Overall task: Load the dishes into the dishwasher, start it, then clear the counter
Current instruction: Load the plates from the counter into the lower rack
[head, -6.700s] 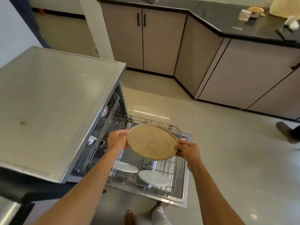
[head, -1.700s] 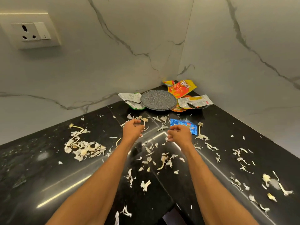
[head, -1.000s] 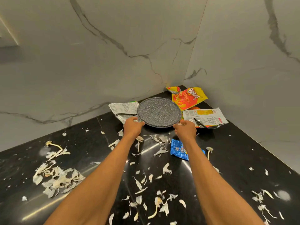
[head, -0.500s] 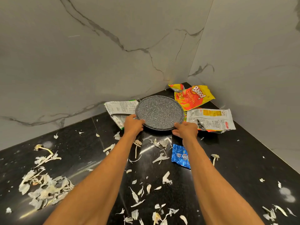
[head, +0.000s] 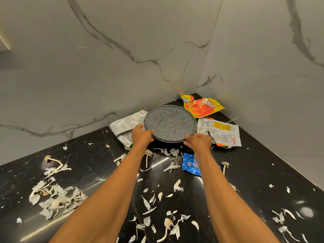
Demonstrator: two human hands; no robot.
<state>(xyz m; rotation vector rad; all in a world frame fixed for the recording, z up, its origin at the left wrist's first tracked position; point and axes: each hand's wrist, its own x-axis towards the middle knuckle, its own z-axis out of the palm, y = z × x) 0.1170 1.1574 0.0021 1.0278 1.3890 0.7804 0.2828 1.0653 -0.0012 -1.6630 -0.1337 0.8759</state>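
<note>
Grips of left hand [head: 142, 136] and right hand [head: 199, 142] clamp plate [head: 170, 122] (littered black counter [head: 263, 172], marble corner [head: 201, 74]).

Yellow-and-red chip packet [head: 203, 107], back corner of the tabletop [head: 263, 172]: brand "BINGO!" in bold capitals, slanted across the top face. Under it "ORIGINAL" in thinner letters, creased. One more line below that, too crumpled to read

Blue wrapper [head: 192, 165], nearer the tabletop's front, partly behind the right forearm: logo reads "Good Day", lying at a slant and folded at one side

Silver packet [head: 220, 132], just right of the plate [head: 170, 122], printed back up: yellow panel, blocks of small print, red patch near the lower edge, none legible

Second silver packet [head: 126, 123], left of the plate: columns of fine print, too small to make out
</note>
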